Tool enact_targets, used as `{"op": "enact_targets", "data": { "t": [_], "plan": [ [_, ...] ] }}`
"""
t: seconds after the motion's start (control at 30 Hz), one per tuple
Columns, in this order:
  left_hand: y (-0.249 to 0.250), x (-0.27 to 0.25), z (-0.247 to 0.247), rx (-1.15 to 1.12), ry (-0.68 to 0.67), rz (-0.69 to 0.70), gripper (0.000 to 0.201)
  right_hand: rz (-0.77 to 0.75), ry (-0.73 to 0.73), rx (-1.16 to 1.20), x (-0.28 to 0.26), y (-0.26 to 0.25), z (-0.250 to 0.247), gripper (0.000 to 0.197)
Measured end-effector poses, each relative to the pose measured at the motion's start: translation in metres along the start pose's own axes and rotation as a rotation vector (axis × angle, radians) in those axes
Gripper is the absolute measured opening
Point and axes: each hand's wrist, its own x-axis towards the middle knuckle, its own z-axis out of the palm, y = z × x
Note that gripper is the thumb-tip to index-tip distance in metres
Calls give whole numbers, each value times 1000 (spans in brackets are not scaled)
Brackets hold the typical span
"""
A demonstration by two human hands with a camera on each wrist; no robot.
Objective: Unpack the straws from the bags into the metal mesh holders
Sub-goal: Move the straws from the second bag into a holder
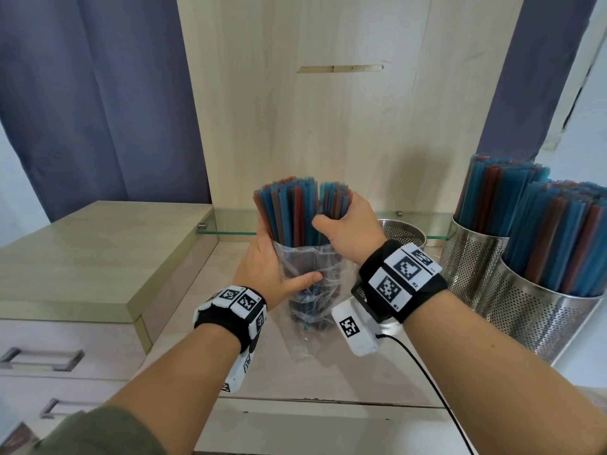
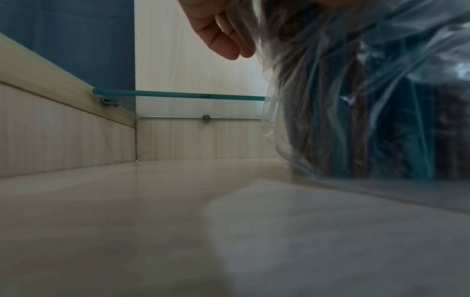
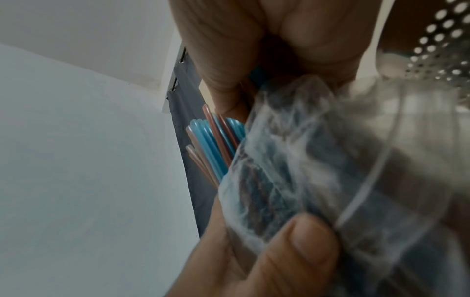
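Note:
A clear plastic bag point(image 1: 312, 290) of blue and red straws point(image 1: 289, 211) stands upright on the pale counter. My left hand point(image 1: 272, 270) wraps around the bag from its left, thumb across the front. My right hand point(image 1: 348, 224) grips a separate bunch of straws point(image 1: 333, 200) at the top right of the bundle. In the right wrist view the bag point(image 3: 318, 170) and straws point(image 3: 211, 144) sit between thumb and fingers. The left wrist view shows the bag point(image 2: 356, 100) with its bottom on the counter. An empty mesh holder point(image 1: 404, 233) stands just behind my right wrist.
Two perforated metal holders point(image 1: 473, 257) point(image 1: 542, 310) packed with straws stand at the right. A raised wooden block point(image 1: 98, 254) sits to the left, above drawers with handles point(image 1: 42, 357). A glass shelf edge point(image 1: 230, 233) runs along the back panel. A cable point(image 1: 423, 369) trails from my right wrist.

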Motion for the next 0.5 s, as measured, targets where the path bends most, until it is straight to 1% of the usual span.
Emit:
{"op": "enact_targets", "data": {
  "t": [0.13, 0.23, 0.3, 0.43, 0.5],
  "plan": [
    [-2, 0, 1, 8, -4, -22, 133, -22, 27, 24, 6, -12, -9, 13],
    [-1, 0, 1, 12, 1, -27, 131, -74, 72, 59, 16, -30, -19, 13],
    [-1, 0, 1, 18, -4, -31, 129, -79, 92, 85, 23, -39, -24, 14],
    [-1, 1, 1, 29, -9, -33, 127, -78, 61, 167, 33, -52, -33, 21],
    [-2, 1, 1, 27, -5, -38, 127, -85, 71, 216, 37, -58, -37, 20]
  ]
}}
